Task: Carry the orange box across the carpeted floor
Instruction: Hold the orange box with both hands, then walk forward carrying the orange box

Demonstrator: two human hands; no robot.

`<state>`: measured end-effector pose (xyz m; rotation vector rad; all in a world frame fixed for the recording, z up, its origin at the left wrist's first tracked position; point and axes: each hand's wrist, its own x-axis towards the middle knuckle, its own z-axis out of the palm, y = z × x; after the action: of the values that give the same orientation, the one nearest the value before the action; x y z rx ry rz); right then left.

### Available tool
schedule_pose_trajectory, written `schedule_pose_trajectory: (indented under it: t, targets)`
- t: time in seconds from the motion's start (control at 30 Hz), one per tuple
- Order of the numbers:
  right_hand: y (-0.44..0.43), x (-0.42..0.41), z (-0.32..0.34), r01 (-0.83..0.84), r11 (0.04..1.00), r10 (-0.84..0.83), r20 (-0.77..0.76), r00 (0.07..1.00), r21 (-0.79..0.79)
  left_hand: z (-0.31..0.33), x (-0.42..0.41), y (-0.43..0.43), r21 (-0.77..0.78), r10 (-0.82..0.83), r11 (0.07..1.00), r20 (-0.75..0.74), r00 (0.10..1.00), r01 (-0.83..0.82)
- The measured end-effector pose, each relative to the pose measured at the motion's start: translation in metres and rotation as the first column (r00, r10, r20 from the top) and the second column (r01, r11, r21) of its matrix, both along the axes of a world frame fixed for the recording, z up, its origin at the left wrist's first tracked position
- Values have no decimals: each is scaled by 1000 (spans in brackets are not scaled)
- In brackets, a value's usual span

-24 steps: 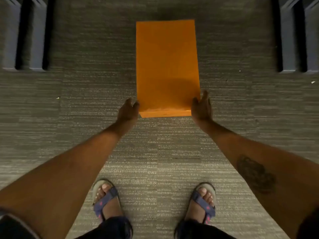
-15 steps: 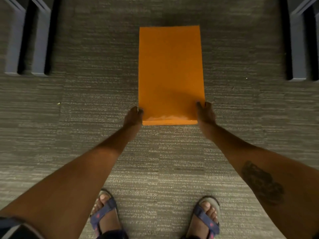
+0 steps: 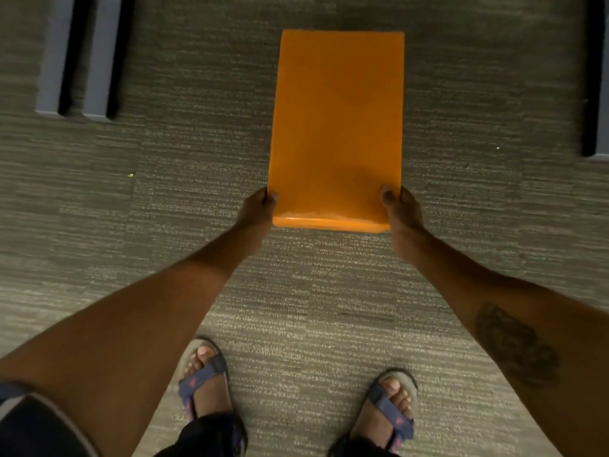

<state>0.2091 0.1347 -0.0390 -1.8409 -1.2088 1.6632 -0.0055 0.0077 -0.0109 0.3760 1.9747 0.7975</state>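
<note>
Orange box is gripped at its two near corners, left hand and right hand each closed on a side, out over grey carpet ahead of sandalled feet.

Orange box held out flat over carpet. Left hand grips near left corner, right hand near right corner, thumbs on top. Sandals below. Grey furniture legs top left.
</note>
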Motion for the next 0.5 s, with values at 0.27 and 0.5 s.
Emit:
schedule_pose_trajectory:
  t: [0.27,0.5]
  targets:
    - [-12,-59,16,-77,996,79,-58,995,33,13,-53,-17,-10,83,996,-92,992,-84]
    - [-15,-131,14,-62,997,63,-42,997,45,3,-131,-23,43,51,998,-99,994,-46]
